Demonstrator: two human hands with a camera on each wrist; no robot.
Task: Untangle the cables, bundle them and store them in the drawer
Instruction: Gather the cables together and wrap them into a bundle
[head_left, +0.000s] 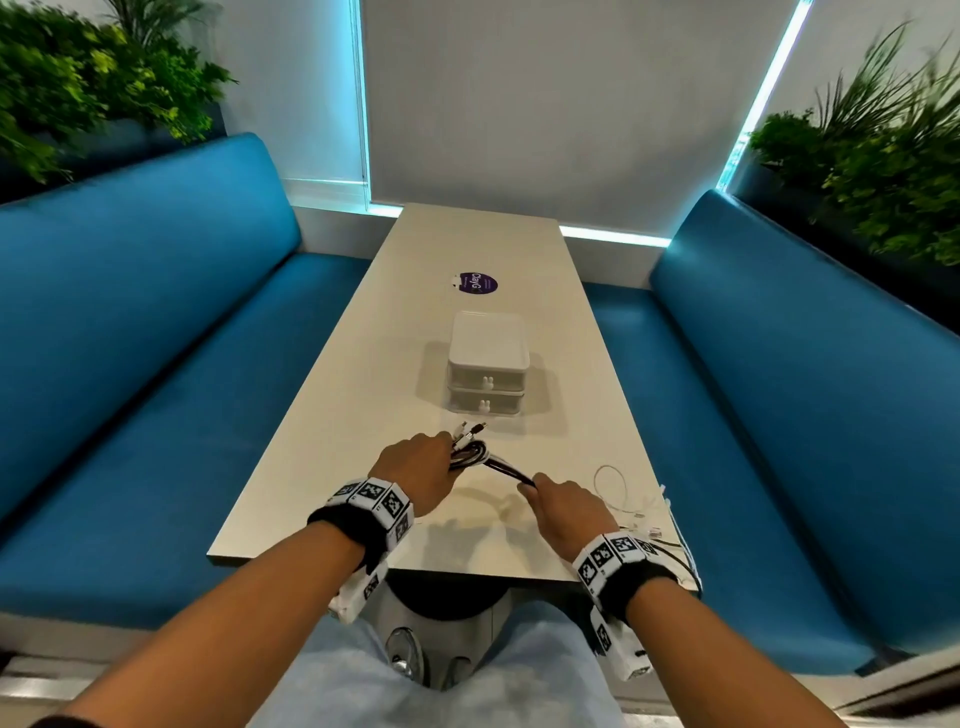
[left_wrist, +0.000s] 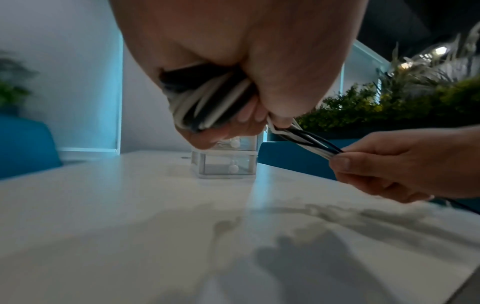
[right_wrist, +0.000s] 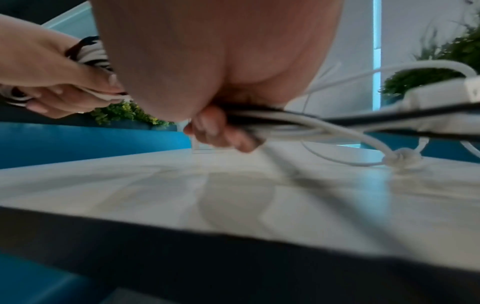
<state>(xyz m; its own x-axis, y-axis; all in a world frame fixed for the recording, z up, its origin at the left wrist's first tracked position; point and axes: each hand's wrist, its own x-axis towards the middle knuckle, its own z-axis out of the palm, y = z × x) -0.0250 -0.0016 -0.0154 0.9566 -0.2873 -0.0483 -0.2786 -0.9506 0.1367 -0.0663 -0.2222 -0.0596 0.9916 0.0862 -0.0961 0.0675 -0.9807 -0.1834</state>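
My left hand (head_left: 415, 467) grips a coiled bundle of black and white cables (head_left: 470, 453) just above the table, with plug ends sticking out toward the drawers. In the left wrist view the coil (left_wrist: 207, 102) fills its curled fingers. From the bundle a taut run of strands (head_left: 506, 469) leads to my right hand (head_left: 558, 506), which pinches them. The right wrist view shows those strands (right_wrist: 272, 119) passing under its fingers and trailing off to the right. A small white two-drawer box (head_left: 488, 371) stands beyond the hands, both drawers closed.
Loose thin white cable (head_left: 621, 491) and plugs lie at the table's near right corner, some hanging over the edge. A purple round sticker (head_left: 478, 284) sits farther up the table (head_left: 337, 467). Blue benches (head_left: 156, 364) flank both sides, with plants behind.
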